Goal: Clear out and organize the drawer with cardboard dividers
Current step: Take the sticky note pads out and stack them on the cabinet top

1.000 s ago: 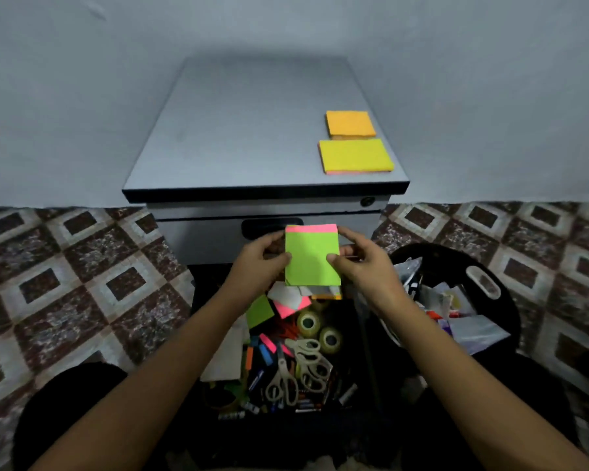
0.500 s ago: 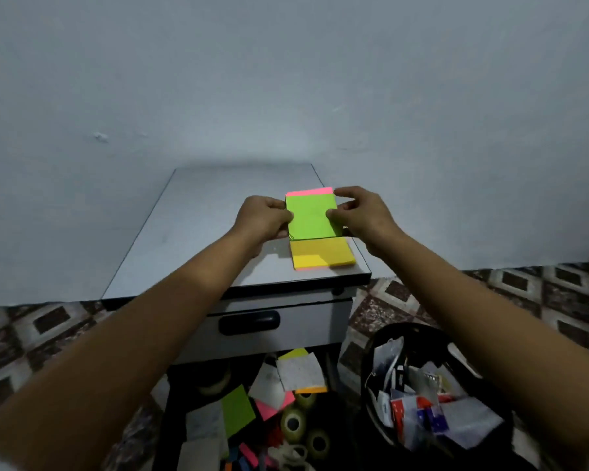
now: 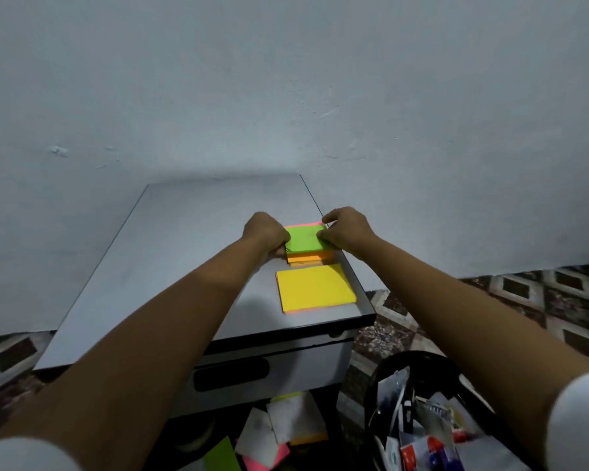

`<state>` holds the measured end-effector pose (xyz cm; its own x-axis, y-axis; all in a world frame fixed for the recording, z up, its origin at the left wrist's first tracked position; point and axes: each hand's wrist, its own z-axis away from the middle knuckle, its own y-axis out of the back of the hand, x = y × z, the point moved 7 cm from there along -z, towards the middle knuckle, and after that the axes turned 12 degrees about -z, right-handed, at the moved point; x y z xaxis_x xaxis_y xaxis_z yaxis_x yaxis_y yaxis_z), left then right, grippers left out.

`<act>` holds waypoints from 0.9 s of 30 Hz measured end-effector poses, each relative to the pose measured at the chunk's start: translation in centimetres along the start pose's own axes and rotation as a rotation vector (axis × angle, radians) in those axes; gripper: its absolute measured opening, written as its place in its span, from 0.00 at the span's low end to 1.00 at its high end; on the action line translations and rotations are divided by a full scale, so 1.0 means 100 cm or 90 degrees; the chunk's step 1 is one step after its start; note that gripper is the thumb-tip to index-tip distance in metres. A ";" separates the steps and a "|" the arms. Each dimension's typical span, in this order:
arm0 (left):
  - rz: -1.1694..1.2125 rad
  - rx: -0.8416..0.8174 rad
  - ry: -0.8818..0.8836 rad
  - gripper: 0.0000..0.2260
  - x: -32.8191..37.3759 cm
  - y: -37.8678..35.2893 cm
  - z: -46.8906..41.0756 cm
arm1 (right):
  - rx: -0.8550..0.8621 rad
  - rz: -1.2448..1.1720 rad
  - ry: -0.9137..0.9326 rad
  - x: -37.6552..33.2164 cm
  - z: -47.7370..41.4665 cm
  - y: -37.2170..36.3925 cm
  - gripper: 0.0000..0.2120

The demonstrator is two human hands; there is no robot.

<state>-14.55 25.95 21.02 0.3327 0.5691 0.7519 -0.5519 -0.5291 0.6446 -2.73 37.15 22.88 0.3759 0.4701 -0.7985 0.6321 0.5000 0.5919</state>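
Down onto the orange pad (image 3: pixel 310 257) has come the green pad (image 3: pixel 305 239), which half a second ago I held a little above it; now its flat square face sits stacked on the orange block, whose front edge shows beneath. Both my hands are clenched on the green pad: the left hand (image 3: pixel 266 234) grips its left edge with curled fingers, and the right hand (image 3: pixel 346 232) pinches the right edge. A thin pink strip runs along the pad's far edge. Just nearer to me lies a wider yellow pad (image 3: pixel 315 288), flat and matte, with a pink sliver at its front. All three rest near the right side of the smooth grey surface (image 3: pixel 184 266) of the cabinet. Below its front, the open drawer (image 3: pixel 198 426) holds loose white paper slips (image 3: pixel 286 423) and pink and green notes. A round black bin (image 3: pixel 432 365) of crumpled wrappers stands on the patterned tile floor (image 3: pixel 558 300).
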 end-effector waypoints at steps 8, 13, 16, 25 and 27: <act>-0.288 -0.025 -0.164 0.14 0.013 0.002 -0.013 | -0.100 0.154 0.084 0.000 -0.007 -0.002 0.24; -0.453 -0.184 -0.276 0.34 0.023 -0.009 -0.012 | -0.295 0.219 0.085 -0.009 -0.005 -0.014 0.40; -0.522 -0.244 -0.273 0.39 0.017 -0.018 -0.013 | -0.363 0.310 0.071 -0.007 -0.005 -0.022 0.45; -0.521 -0.203 -0.299 0.38 0.019 -0.019 -0.016 | -0.372 0.287 0.072 -0.005 -0.012 -0.028 0.45; -0.511 -0.207 -0.297 0.38 0.017 -0.019 -0.016 | -0.375 0.279 0.070 -0.004 -0.012 -0.028 0.45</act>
<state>-14.17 28.90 20.89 0.9308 0.3414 0.1307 -0.1895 0.1449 0.9711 -5.43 36.43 21.67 0.4207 0.7710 -0.4781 -0.0402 0.5423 0.8392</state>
